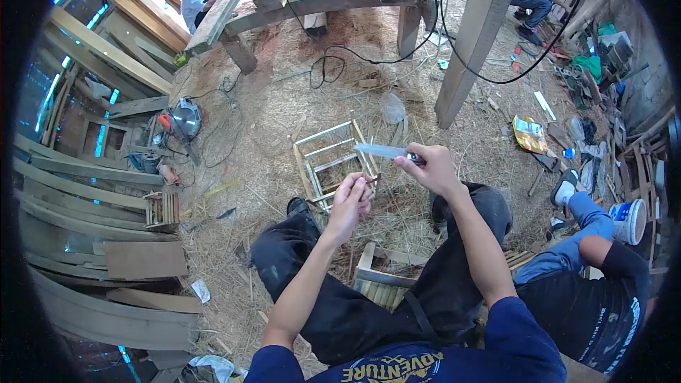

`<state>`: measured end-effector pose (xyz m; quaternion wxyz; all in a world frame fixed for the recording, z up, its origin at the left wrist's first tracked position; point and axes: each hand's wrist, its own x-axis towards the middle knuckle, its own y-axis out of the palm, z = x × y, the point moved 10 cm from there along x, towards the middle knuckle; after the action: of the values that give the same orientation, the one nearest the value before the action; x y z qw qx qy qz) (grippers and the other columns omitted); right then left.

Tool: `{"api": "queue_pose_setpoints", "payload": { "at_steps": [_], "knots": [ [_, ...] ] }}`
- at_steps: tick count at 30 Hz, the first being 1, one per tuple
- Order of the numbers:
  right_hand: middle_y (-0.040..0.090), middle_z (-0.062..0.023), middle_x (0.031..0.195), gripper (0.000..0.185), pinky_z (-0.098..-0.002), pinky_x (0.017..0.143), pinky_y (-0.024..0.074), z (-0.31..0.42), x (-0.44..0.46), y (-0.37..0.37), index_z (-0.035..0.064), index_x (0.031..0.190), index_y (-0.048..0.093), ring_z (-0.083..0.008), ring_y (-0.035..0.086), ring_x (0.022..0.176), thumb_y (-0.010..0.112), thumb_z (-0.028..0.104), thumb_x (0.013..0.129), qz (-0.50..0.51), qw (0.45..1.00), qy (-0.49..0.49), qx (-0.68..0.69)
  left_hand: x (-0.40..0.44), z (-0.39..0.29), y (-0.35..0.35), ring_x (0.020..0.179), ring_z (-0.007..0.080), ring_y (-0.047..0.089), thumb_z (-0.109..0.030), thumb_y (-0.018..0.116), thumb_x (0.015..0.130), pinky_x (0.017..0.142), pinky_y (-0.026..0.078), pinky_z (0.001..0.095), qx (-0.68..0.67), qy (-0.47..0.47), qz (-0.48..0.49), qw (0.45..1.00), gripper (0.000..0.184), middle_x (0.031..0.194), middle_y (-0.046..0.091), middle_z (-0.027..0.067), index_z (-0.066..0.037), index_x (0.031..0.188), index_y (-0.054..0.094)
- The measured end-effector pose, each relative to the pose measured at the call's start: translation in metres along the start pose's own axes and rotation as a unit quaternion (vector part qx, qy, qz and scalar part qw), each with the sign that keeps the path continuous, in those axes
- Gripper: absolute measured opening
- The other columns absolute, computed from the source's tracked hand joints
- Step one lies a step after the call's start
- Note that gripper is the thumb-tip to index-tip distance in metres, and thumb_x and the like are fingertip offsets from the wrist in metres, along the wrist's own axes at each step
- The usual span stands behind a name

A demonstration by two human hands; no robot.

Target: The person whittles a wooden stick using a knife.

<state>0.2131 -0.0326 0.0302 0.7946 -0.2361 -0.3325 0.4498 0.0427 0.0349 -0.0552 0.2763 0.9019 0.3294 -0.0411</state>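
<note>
My right hand [434, 169] is closed round the dark handle of a knife [380, 150], whose broad pale blade points left. Just below and left of the blade, my left hand [350, 198] pinches a small brown stick [373, 180]. Blade and stick look apart. Beyond my left hand a small open wooden frame [306, 174] of thin bars stands on the ground, partly hidden by that hand. Between my legs is a second small wooden piece with slats [379, 293].
A circular saw [186, 119] and other power tools lie at left beside stacked boards [145, 260]. A timber workbench [319, 6] and a post [477, 42] stand ahead, with black cables trailing. A person [596, 298] sits close at right near a white bucket [628, 221]. Straw and shavings cover the ground.
</note>
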Motion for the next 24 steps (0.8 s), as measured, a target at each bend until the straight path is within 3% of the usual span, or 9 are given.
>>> {"api": "queue_pose_setpoints", "payload": {
  "at_steps": [6,9,11,12,15,19,20,22,24],
  "knots": [
    [0.061,-0.0134,0.058,0.035,-0.0347,0.052,0.0483,0.038,0.004,0.037,0.0068,0.091,0.073,-0.029,0.064,0.053,0.077,0.041,0.084,0.029,0.994,-0.106,0.019,0.0,-0.01,0.012,0.056,0.0006,0.032,-0.022,0.044,0.108,0.046,0.026,0.0188,0.066,0.011,-0.014,0.998,0.021,0.074,0.04,-0.0077,-0.005,0.111,0.055],
    [0.063,-0.0171,0.061,0.041,-0.0405,0.055,0.0503,0.045,0.005,0.045,0.0078,0.086,0.073,-0.0341,0.066,0.058,0.074,0.049,0.083,0.047,0.993,-0.096,0.053,0.006,0.002,-0.006,0.058,0.0013,0.038,-0.014,0.045,0.105,0.047,0.029,0.0212,0.109,0.032,-0.038,0.993,0.017,0.076,0.048,-0.0049,-0.002,0.107,0.058],
    [0.062,-0.0156,0.059,0.042,-0.0389,0.053,0.0493,0.045,0.006,0.044,0.0088,0.086,0.074,-0.0329,0.065,0.056,0.075,0.051,0.082,0.05,0.993,-0.093,0.053,0.006,-0.003,-0.008,0.06,0.0019,0.042,-0.011,0.047,0.103,0.049,0.032,0.022,0.192,0.053,-0.041,0.979,0.016,0.077,0.052,-0.0027,-0.001,0.104,0.06],
    [0.062,-0.0153,0.059,0.043,-0.0384,0.053,0.049,0.045,0.008,0.042,0.0091,0.086,0.074,-0.0326,0.065,0.055,0.075,0.052,0.082,0.052,0.993,-0.1,0.043,0.004,-0.01,-0.007,0.065,0.0059,0.048,-0.009,0.05,0.1,0.054,0.037,0.0259,0.167,0.081,-0.072,0.98,0.018,0.082,0.058,0.0006,0.002,0.104,0.063],
    [0.059,-0.0129,0.056,0.043,-0.0362,0.05,0.0454,0.044,0.007,0.034,0.0072,0.084,0.074,-0.0306,0.062,0.052,0.08,0.049,0.078,0.023,0.99,-0.138,0.018,-0.002,-0.028,0.006,0.066,0.0035,0.045,-0.016,0.049,0.104,0.055,0.037,0.0235,0.283,0.167,-0.079,0.941,0.019,0.082,0.052,-0.0028,-0.001,0.109,0.06],
    [0.06,-0.011,0.056,0.043,-0.0363,0.051,0.0453,0.034,0.0,0.03,0.0079,0.085,0.074,-0.0281,0.062,0.052,0.08,0.05,0.078,0.024,0.99,-0.137,-0.001,-0.003,-0.028,0.013,0.072,0.0044,0.048,-0.015,0.052,0.103,0.06,0.04,0.0225,0.336,0.187,-0.064,0.921,0.018,0.086,0.055,-0.0015,-0.001,0.112,0.061],
    [0.06,-0.0104,0.057,0.043,-0.0358,0.051,0.0454,0.032,0.0,0.028,0.008,0.085,0.074,-0.0263,0.062,0.052,0.08,0.05,0.078,0.029,0.99,-0.137,-0.017,-0.005,-0.018,0.009,0.07,0.004,0.046,-0.015,0.052,0.103,0.059,0.039,0.0229,0.29,0.14,-0.064,0.945,0.018,0.081,0.053,-0.0029,-0.002,0.11,0.062],
    [0.059,-0.0077,0.057,0.041,-0.0345,0.05,0.0431,-0.009,0.004,-0.014,0.0083,0.086,0.074,-0.0185,0.059,0.051,0.077,0.049,0.081,-0.128,0.99,-0.029,0.054,-0.021,-0.013,0.02,0.064,0.0034,0.043,-0.016,0.052,0.103,0.057,0.037,0.0238,0.194,0.046,-0.062,0.978,0.019,0.072,0.05,-0.0056,-0.002,0.107,0.064],
    [0.059,-0.0058,0.058,0.035,-0.0334,0.049,0.0398,-0.075,0.006,-0.071,0.0088,0.089,0.074,-0.0136,0.053,0.051,0.074,0.044,0.086,-0.216,0.959,0.181,-0.042,-0.041,0.005,0.036,0.064,0.0027,0.045,-0.02,0.052,0.104,0.057,0.038,0.0214,0.258,0.07,0.022,0.963,0.02,0.074,0.05,-0.005,-0.003,0.104,0.062]
  ]
}}
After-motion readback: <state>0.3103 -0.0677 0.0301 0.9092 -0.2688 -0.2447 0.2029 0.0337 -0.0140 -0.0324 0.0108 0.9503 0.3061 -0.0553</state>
